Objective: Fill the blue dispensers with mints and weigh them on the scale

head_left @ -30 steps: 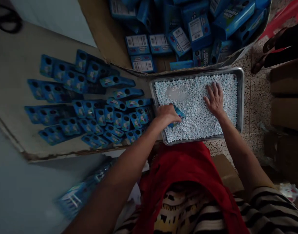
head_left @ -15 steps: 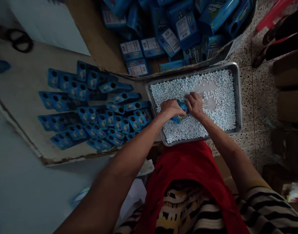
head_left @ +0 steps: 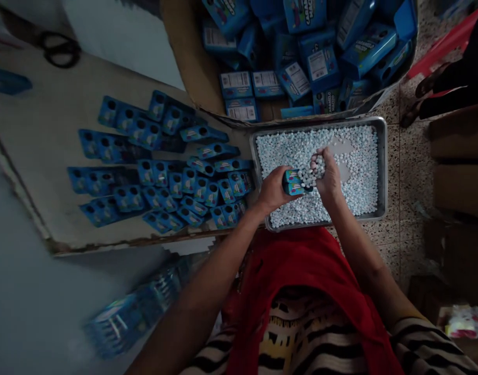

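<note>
Left hand (head_left: 273, 188) grips blue packaging (head_left: 293, 182) over the tray (head_left: 382, 172) — one box or two side by side, cannot tell — and the right hand (head_left: 330, 174), low among the pellets (head_left: 356, 195) half a second ago, is now turned up and cupped around a heap of them, right at the packaging's end. Judged: scooping done, load brought up to the packaging. Packaging looks bright blue with lighter printed panels facing up; pellets small, round, pale blue-white.

Head-worn view, forward and steeply down, apparently close above the dimly lit tray (head_left: 382, 172)
</note>
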The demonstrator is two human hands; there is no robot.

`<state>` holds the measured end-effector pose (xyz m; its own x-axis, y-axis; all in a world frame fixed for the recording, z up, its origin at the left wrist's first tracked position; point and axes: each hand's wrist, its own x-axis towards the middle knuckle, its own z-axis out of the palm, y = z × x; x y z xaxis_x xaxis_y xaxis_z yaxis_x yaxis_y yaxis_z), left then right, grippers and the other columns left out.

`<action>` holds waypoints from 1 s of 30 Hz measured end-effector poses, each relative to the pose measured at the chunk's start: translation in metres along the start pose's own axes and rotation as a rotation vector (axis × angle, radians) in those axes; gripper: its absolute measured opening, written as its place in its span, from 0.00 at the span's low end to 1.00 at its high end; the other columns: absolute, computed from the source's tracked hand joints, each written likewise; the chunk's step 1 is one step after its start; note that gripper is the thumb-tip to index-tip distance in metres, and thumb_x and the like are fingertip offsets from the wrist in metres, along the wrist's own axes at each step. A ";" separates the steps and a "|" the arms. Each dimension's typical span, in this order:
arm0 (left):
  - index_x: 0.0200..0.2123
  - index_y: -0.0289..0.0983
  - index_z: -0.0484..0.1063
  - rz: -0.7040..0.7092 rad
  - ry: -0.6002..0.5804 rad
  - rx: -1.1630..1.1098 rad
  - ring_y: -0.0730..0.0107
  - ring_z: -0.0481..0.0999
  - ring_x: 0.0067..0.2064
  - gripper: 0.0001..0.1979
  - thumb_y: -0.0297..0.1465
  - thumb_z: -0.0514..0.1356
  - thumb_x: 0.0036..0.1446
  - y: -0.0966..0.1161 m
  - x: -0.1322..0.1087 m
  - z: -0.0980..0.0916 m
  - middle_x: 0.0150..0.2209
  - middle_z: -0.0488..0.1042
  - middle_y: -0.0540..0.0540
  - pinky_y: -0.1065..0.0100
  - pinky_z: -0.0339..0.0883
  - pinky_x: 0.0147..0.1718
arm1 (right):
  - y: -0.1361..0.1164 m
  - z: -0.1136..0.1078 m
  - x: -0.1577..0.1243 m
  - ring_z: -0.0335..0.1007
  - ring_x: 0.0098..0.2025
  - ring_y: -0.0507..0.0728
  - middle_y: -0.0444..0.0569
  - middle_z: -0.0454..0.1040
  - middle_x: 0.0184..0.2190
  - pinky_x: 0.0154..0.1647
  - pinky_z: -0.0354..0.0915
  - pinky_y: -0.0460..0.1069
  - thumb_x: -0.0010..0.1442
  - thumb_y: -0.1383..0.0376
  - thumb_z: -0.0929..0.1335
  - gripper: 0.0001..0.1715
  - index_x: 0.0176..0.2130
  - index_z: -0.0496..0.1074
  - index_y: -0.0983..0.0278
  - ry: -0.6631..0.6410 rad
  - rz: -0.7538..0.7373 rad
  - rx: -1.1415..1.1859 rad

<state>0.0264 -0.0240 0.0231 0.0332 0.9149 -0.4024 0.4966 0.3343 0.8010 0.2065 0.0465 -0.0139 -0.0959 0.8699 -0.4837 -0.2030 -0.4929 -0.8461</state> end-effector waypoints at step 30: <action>0.51 0.43 0.72 -0.200 0.147 0.161 0.46 0.86 0.47 0.36 0.44 0.82 0.42 -0.031 -0.009 -0.008 0.43 0.84 0.44 0.55 0.78 0.45 | -0.032 -0.028 0.015 0.73 0.66 0.66 0.52 0.80 0.59 0.75 0.63 0.68 0.79 0.41 0.57 0.34 0.50 0.84 0.55 -0.215 -0.563 -0.718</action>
<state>0.0036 -0.0405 0.0058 -0.1993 0.8613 -0.4673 0.6124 0.4817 0.6268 0.2390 0.0754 -0.0005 -0.3593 0.9327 0.0304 0.3688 0.1718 -0.9135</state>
